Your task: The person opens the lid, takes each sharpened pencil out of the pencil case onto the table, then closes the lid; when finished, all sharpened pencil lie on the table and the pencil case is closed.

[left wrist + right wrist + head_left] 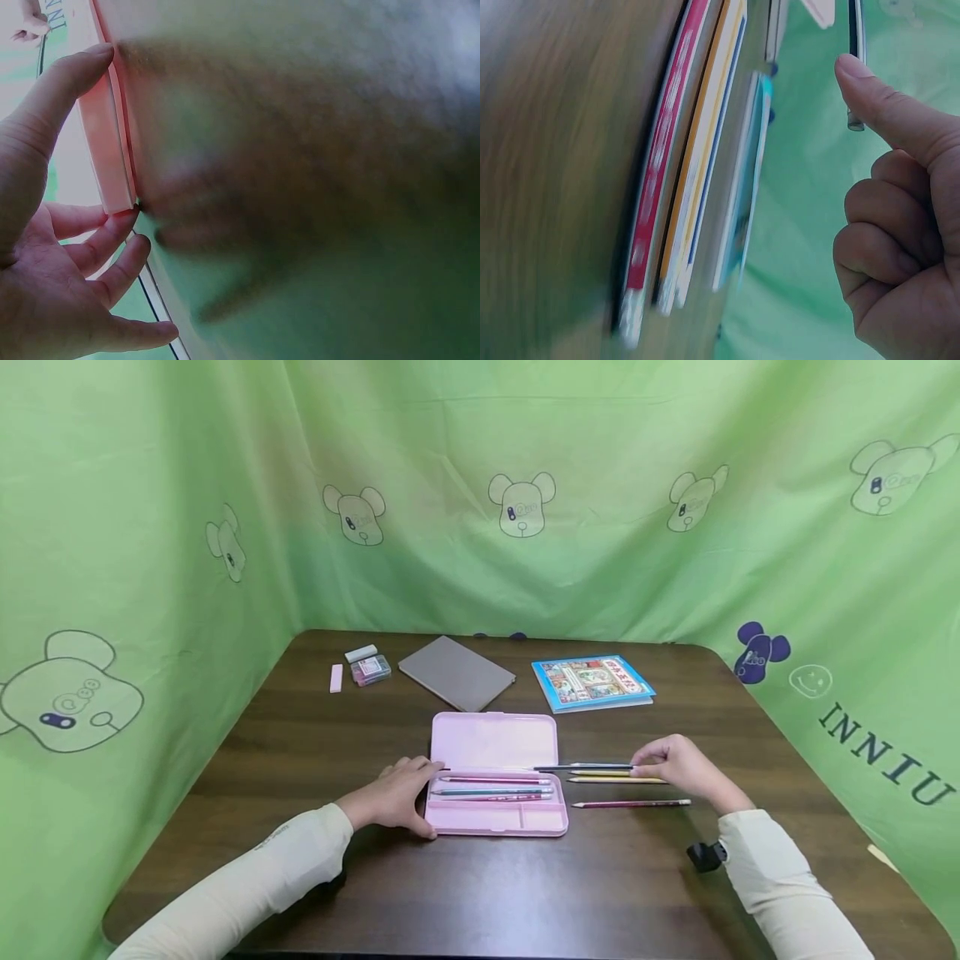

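A pink pencil case (472, 818) lies with its lid up and several pencils (491, 792) in its long compartment. My left hand (393, 793) holds the case's left end, thumb at the near corner and fingers toward the hinge. In the left wrist view, the thumb and fingertips touch the case's side (105, 142). Thumb and curled index of my right hand (675, 767) pinch a dark pencil (577, 767) near one end, its other end over the case's right edge. Beneath and nearer lie yellow pencils (611, 780) and a red pencil (630, 803).
Behind the case are a grey notebook (456, 672) and a blue-edged picture book (592, 683). At the back left sit a small clear box (371, 670), a white eraser-like block (361, 653) and a pink strip (336, 678). Green curtains (525, 577) surround the dark wooden table (300, 760).
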Motion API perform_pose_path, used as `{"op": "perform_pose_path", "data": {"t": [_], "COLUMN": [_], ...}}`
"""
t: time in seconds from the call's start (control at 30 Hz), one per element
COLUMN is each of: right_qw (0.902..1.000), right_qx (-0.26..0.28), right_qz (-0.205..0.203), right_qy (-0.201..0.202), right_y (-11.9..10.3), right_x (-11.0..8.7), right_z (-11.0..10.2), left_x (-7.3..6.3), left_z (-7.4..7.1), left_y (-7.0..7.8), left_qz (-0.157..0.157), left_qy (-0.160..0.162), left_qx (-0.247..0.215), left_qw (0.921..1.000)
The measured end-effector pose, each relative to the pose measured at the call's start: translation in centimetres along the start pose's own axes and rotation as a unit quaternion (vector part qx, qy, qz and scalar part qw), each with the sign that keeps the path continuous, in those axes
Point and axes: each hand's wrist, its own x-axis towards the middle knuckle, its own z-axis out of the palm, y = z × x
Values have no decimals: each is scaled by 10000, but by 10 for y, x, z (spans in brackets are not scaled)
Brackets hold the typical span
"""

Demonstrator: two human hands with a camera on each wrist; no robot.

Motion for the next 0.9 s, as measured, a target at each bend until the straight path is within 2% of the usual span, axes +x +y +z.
{"op": "perform_pose_path", "data": {"t": [0.2,0.43,0.67,0.9], "right_qw": [9999,9997,9986,9986], "right_qx": [-132,-76,78,-66], "right_qz": [-24,-54,-27,140], "right_qy": [38,-242,-519,-499], "right_y": [21,47,59,64], "right_x": [-9,-16,-16,-18], "right_z": [-14,-18,-17,-20], "left_x": [1,1,1,1], "left_z": [-3,-1,0,-2], "left_y": [-1,0,1,1], "left_qz": [-70,-50,-96,-87], "left_qy": [-35,-24,-44,-70], "left_qx": [-19,-14,5,-4], "left_qw": [10000,10000,9999,9999]}}
